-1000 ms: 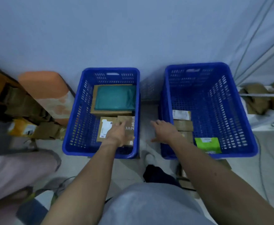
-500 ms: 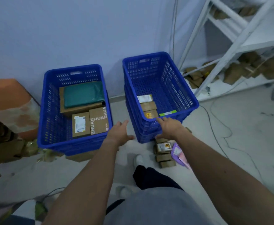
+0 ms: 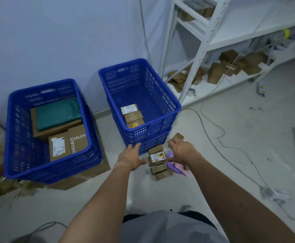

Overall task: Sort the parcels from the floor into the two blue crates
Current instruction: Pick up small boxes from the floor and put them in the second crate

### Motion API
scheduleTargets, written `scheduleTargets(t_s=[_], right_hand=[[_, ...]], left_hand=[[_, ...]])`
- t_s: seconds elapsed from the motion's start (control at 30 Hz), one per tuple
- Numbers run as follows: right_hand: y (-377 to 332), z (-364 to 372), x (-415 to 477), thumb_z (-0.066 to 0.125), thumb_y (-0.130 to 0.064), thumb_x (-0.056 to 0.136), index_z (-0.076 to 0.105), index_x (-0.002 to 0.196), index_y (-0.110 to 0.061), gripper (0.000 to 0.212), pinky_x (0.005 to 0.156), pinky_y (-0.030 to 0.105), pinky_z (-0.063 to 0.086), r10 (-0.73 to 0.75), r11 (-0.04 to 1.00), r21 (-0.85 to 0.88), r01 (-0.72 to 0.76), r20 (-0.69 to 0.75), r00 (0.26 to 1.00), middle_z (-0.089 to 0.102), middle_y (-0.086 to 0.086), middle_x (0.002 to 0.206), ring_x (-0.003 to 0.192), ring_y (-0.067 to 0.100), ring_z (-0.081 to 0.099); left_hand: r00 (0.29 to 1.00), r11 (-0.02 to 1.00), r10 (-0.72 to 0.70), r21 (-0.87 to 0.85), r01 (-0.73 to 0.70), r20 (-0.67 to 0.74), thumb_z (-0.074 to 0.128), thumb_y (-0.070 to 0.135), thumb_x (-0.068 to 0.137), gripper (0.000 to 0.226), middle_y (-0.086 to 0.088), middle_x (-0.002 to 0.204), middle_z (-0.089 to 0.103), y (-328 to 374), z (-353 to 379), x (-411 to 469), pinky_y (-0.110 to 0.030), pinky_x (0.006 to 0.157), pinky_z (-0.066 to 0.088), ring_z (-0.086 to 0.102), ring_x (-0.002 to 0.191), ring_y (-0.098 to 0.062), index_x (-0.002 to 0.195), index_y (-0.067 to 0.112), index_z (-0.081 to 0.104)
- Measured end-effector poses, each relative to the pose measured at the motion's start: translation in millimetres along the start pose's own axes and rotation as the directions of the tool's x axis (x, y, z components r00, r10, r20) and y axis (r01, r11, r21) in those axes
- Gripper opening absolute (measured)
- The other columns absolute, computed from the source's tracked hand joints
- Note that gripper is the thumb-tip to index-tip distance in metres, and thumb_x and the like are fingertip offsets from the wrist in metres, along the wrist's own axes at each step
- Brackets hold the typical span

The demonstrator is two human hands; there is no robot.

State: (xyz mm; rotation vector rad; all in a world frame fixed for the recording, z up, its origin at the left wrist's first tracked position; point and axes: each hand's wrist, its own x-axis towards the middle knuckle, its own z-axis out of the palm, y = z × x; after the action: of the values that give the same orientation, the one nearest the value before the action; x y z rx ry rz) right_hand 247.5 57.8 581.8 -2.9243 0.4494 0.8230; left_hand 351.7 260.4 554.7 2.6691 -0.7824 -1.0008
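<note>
Head view shows both hands empty, fingers spread: left hand and right hand flank small brown cardboard parcels on the floor by the right blue plastic crate's near edge. Best pinch one parcel squarely before lifting.

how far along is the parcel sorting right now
Partly done. The left crate holds a green parcel and several boxes; the right crate holds three small boxes. Both the left hand and the right hand are empty, open above the floor pile. Left: those small boxes and a purple mailer.
</note>
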Motion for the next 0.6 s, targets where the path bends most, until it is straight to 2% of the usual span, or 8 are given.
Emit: scheduleTargets(t_s=[0.17,0.33,0.5,0.6], right_hand=[[65.9,18.7,-7.3,0.062,-0.059,0.084,0.033,0.146,-0.022,0.078,0.098,0.043,0.046,-0.015,1.000,-0.017,0.016,0.048,0.999,0.044,0.006,0.143,0.125,0.028,0.050],[128.4,40.5,-11.4,0.057,-0.059,0.085,0.039,0.142,-0.019,0.072,0.097,0.042,0.045,-0.099,0.991,-0.085,0.105,0.064,0.993,0.047,0.007,0.140,0.122,0.028,0.049],[171.2,55.9,-3.7,0.052,-0.047,0.095,0.024,0.151,-0.013,0.072,0.103,0.037,0.038,-0.140,0.984,-0.089,0.152,0.133,0.981,0.037,0.012,0.151,0.133,0.028,0.043],[180.6,68.2,-1.6,0.047,-0.043,0.099,0.024,0.152,-0.015,0.064,0.102,0.037,0.039,-0.143,0.983,-0.090,0.157,0.146,0.979,0.037,0.010,0.151,0.132,0.028,0.043]], left_hand=[[0.999,0.999,-0.033,0.001,0.033,0.000,0.065,0.055,0.088,0.087,-0.008,0.153,0.034,58.9,33.5,8.3,-0.042,0.109,0.040,0.041,0.136,-0.029,0.156,0.027,0.018],[0.992,0.992,-0.118,-0.047,0.120,0.042,0.059,0.046,0.094,0.077,-0.012,0.147,0.041,120.0,87.0,-0.2,-0.041,0.105,0.042,0.047,0.130,-0.030,0.156,0.028,0.018],[0.983,0.984,-0.172,-0.044,0.175,0.062,0.054,0.042,0.098,0.067,-0.011,0.141,0.045,161.7,122.1,3.5,-0.040,0.102,0.046,0.052,0.124,-0.029,0.154,0.025,0.022],[0.977,0.980,-0.195,-0.014,0.197,0.089,0.053,0.043,0.099,0.068,-0.011,0.145,0.042,165.5,134.1,12.0,-0.041,0.102,0.047,0.051,0.126,-0.030,0.155,0.024,0.019]])
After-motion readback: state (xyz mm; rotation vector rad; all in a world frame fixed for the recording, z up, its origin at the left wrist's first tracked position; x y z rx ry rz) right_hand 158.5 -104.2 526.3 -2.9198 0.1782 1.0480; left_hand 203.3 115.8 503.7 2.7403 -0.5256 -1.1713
